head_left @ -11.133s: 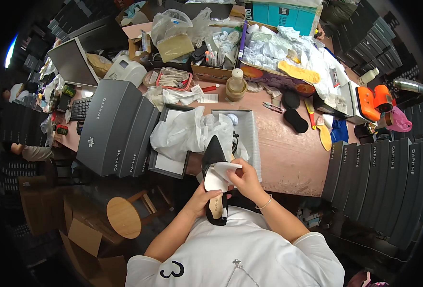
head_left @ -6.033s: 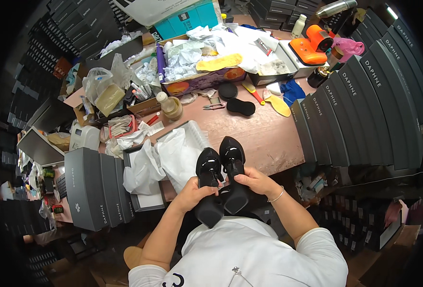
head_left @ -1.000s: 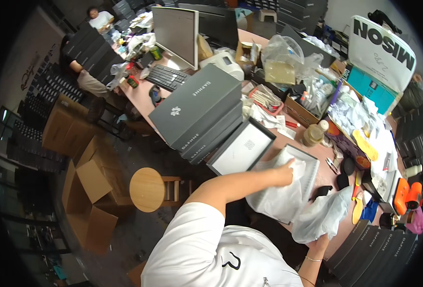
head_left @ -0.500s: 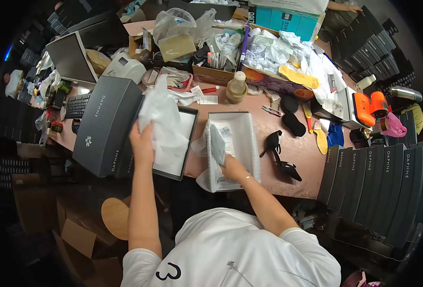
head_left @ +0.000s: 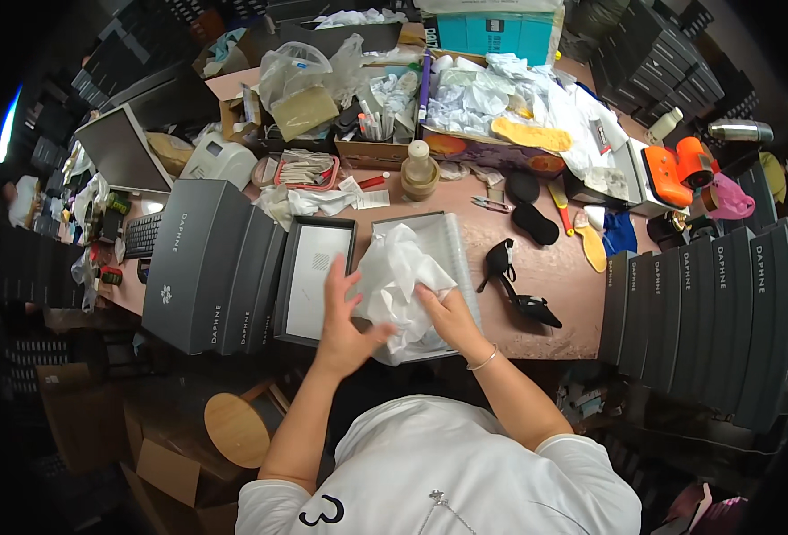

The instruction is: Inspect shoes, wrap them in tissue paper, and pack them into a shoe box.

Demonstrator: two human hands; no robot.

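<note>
Crumpled white tissue paper (head_left: 398, 272) is bunched over an open shoe box (head_left: 468, 290) with a white lining. My right hand (head_left: 452, 318) pinches the tissue's right side between thumb and fingers. My left hand (head_left: 347, 325) is open at the tissue's left, fingers spread and thumb toward the paper; I cannot tell whether it touches. Below the tissue the box's contents are mostly hidden. An open box part (head_left: 316, 285), dark-edged and white inside, lies left of the shoe box. A black heeled shoe (head_left: 519, 285) rests on the table to the right.
Dark grey shoe boxes (head_left: 199, 263) stand at the left, and more boxes (head_left: 688, 303) line the right. Behind are a glue jar (head_left: 419, 169), a carton of crumpled paper (head_left: 492, 89), pliers (head_left: 492, 203) and black pads (head_left: 534, 223). A monitor (head_left: 124, 147) stands far left.
The left hand has moved right, from over the open box part to the shoe box, and has let go of the tissue. The right hand now grips the tissue; the grey-white packet it held is out of sight.
</note>
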